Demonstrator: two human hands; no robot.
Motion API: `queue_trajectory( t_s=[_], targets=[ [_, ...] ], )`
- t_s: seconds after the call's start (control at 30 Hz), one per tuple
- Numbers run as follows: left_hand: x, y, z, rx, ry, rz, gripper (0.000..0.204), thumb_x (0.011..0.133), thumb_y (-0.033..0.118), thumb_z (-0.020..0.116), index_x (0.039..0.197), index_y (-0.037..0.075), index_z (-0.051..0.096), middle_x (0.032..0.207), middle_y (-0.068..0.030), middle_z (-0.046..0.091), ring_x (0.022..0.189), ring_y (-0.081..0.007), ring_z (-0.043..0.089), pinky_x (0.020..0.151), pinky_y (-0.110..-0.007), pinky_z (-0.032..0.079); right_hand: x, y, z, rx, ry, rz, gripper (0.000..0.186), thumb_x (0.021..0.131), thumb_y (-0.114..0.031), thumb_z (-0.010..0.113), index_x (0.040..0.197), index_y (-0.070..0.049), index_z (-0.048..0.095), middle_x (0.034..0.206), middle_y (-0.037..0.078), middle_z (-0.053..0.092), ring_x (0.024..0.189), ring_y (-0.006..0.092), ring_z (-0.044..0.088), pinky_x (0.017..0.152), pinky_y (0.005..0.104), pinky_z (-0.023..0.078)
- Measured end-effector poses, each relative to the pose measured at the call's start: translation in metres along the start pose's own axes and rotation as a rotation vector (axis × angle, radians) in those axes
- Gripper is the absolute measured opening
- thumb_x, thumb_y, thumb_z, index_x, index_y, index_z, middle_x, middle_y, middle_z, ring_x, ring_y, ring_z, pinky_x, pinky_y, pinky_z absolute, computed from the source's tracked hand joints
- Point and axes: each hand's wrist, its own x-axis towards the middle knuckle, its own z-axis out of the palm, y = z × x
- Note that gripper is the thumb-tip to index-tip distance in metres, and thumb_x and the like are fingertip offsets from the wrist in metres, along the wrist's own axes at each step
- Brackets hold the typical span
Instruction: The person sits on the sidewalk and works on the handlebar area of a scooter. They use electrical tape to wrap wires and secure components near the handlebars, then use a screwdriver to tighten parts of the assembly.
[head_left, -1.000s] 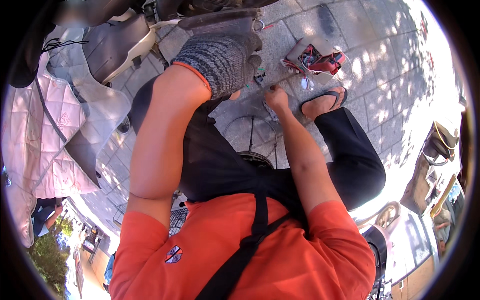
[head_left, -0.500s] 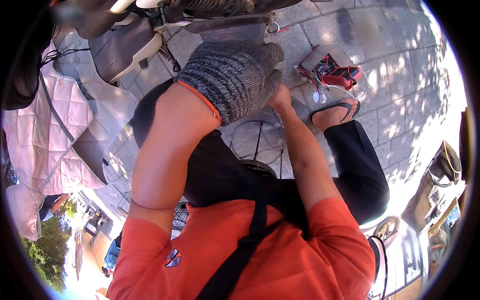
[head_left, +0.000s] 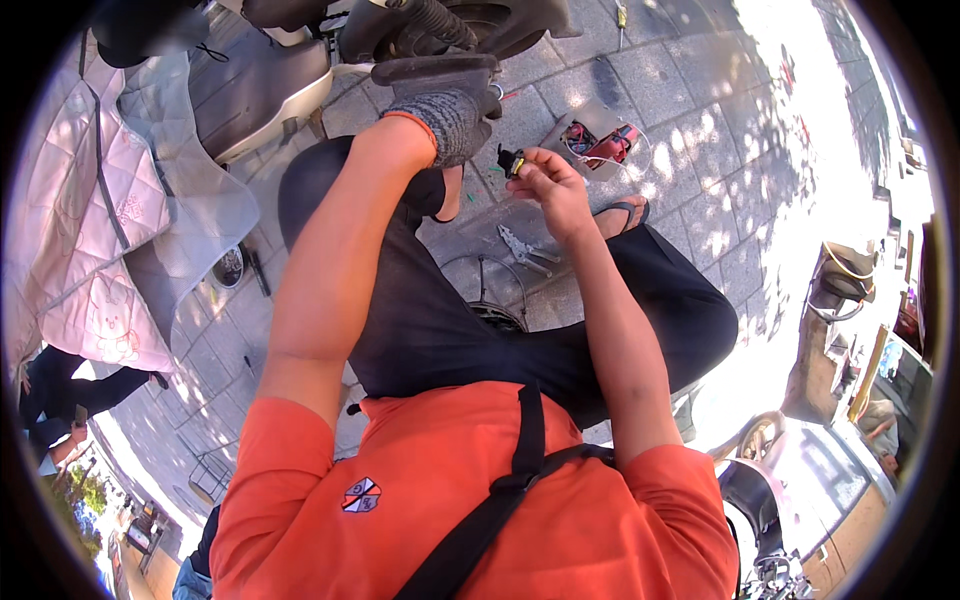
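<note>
My right hand (head_left: 560,198) is bare and pinches a small black part with a yellow band (head_left: 512,163) between thumb and fingertips, held up above the paving. To its left is my left hand (head_left: 452,125), in a grey-black knitted glove with an orange cuff. Its fingers are curled beside the dark plastic tail piece (head_left: 435,70) of a scooter; whatever they hold, if anything, is hidden. Short wire ends (head_left: 498,91) show just past the glove. Metal-jawed pliers (head_left: 524,250) lie on the ground between my legs, apart from both hands.
Beyond my right hand, an open grey case (head_left: 592,135) holds a red device and wires. A screwdriver (head_left: 621,22) lies farther off. At the left are a scooter seat (head_left: 255,95) and a pink quilted cover (head_left: 75,190). Another person's dark-clothed legs (head_left: 95,390) show at the left edge.
My hands, close together before, are now apart. My right hand has come out from behind the glove with the black part showing. My left hand is farther away, and the pliers have come into sight.
</note>
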Motion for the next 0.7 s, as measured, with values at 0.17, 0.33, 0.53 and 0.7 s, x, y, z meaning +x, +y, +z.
queue_trajectory(
  t_s=[0.17, 0.33, 0.53, 0.7],
  targets=[
    [-0.031, 0.012, 0.017, -0.525, -0.059, 0.125, 0.041, 0.095, 0.027, 0.068, 0.132, 0.009, 0.064, 0.121, -0.0153, 0.071, 0.11, -0.0287, 0.068, 0.096, -0.04, 0.053, -0.05, -0.03, 0.012, 0.123, -0.018, -0.2, 0.029, 0.099, -0.008, 0.065, 0.127, -0.002, 0.061, 0.102, 0.006, 0.07, 0.088, 0.0207, 0.072, 0.078, 0.0329, 0.057],
    [-0.047, 0.026, 0.027, -0.819, 0.025, 0.118, 0.049, 0.089, 0.024, 0.078, 0.132, 0.006, 0.064, 0.112, -0.0139, 0.072, 0.104, -0.0229, 0.068, 0.096, -0.036, 0.053, -0.073, -0.033, 0.025, 0.296, -0.072, -0.298, 0.029, 0.099, -0.007, 0.066, 0.127, -0.002, 0.061, 0.1, 0.007, 0.07, 0.087, 0.0197, 0.071, 0.077, 0.0322, 0.057],
    [-0.047, 0.036, 0.023, -0.97, 0.002, 0.153, 0.047, 0.087, 0.008, 0.079, 0.13, 0.0, 0.061, 0.109, -0.0095, 0.071, 0.102, -0.0175, 0.067, 0.093, -0.034, 0.054, -0.081, -0.037, 0.026, 0.364, -0.065, -0.306, 0.038, 0.099, -0.006, 0.065, 0.135, 0.002, 0.057, 0.1, 0.007, 0.07, 0.089, 0.0211, 0.072, 0.081, 0.0335, 0.057],
    [-0.041, 0.038, 0.031, -0.846, 0.18, 0.205, 0.035, 0.089, 0.015, 0.077, 0.12, 0.001, 0.068, 0.102, -0.0093, 0.073, 0.095, -0.0161, 0.068, 0.088, -0.033, 0.055, -0.087, -0.047, 0.03, 0.266, 0.002, -0.364, 0.043, 0.097, -0.004, 0.067, 0.136, 0.007, 0.055, 0.109, 0.013, 0.071, 0.096, 0.0216, 0.072, 0.087, 0.035, 0.058]
  ],
)
